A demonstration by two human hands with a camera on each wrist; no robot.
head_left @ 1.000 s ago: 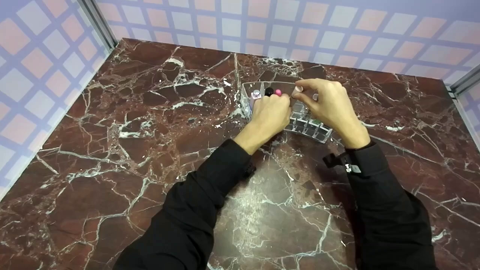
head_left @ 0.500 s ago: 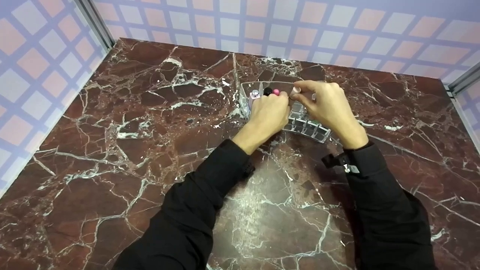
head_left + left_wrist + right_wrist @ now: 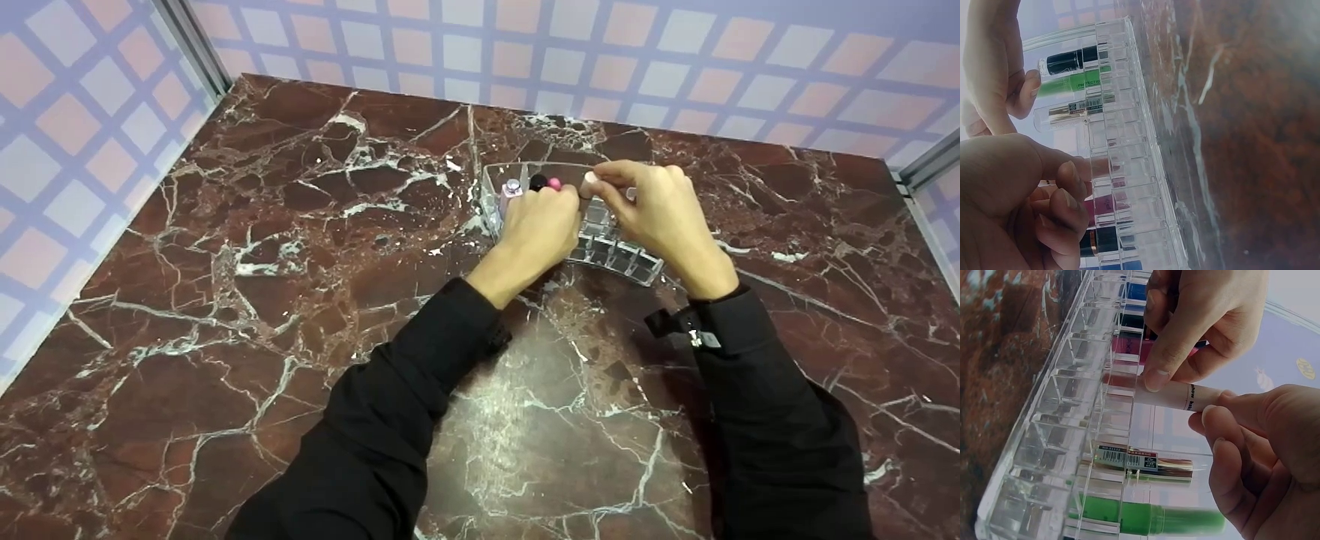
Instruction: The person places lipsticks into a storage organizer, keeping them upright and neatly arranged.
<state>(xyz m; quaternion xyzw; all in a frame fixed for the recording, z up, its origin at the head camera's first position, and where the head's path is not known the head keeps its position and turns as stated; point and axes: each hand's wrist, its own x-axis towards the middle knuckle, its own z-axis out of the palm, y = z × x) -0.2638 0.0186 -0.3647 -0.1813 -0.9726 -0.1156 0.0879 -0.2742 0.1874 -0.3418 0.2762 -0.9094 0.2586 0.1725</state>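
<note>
A slim pale-pink cosmetic tube with a white cap [image 3: 1176,395] stands in a clear compartmented organizer [image 3: 637,271]. My left hand [image 3: 541,225] pinches the lower part of this tube, its thumb lying along the side in the right wrist view. At the cap end, my right hand [image 3: 664,214] holds the tube between thumb and fingertips. Both hands are over the organizer and close together. A gold-labelled tube [image 3: 1145,460] and a green tube [image 3: 1145,517] sit in slots nearer the right side. In the head view, my left hand hides part of the organizer.
To the left in the organizer stand a lilac bottle [image 3: 511,189], a black-capped item [image 3: 538,182] and a pink-topped one [image 3: 554,183]. A dark-capped tube [image 3: 1067,63] is at the right end. The organizer rests on a dark red marbled table [image 3: 300,337]; patterned walls [image 3: 450,52] border it.
My right fingertips shift slightly at the white cap, and more of the cap shows now. My left hand stays nearly still, and the organizer has not visibly moved.
</note>
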